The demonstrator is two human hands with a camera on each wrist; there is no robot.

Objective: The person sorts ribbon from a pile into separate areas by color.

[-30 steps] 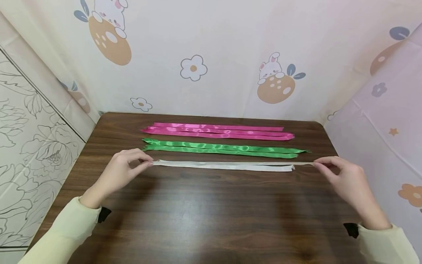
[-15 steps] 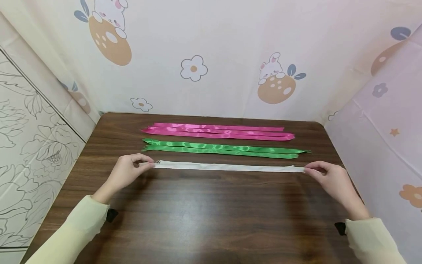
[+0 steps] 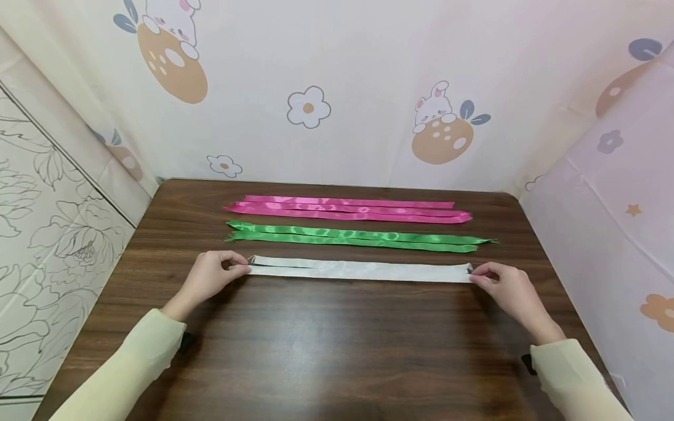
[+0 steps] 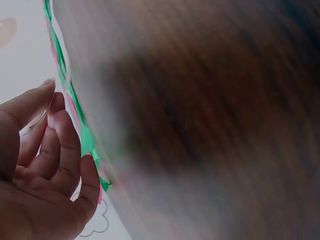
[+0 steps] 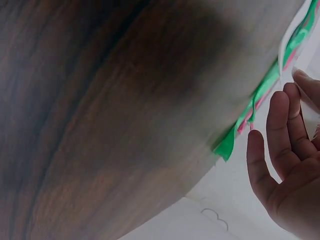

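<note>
A white ribbon [image 3: 358, 271] stretches across the table in two side-by-side strips, nearest the person of all the ribbons. Thumb and fingers of my left hand [image 3: 213, 275] pinch its left end. At the other end my right hand [image 3: 508, 292] pinches the near strip beside a small fold. The near strip looks taut between both hands. In the left wrist view the left hand [image 4: 50, 155] has thumb and index together, other fingers loosely bent. The right wrist view shows the right hand [image 5: 290, 145] at a thin white edge.
Behind the white ribbon lies a green ribbon [image 3: 347, 237] in two strips. Farther back is a pink ribbon [image 3: 347, 209] in several strips. All lie on a dark wooden table [image 3: 316, 351], with a patterned curtain [image 3: 358, 58] behind it.
Both hands have moved toward the person, and the right hand has also moved left. The held strip has come from behind the other white strip to its near side.
</note>
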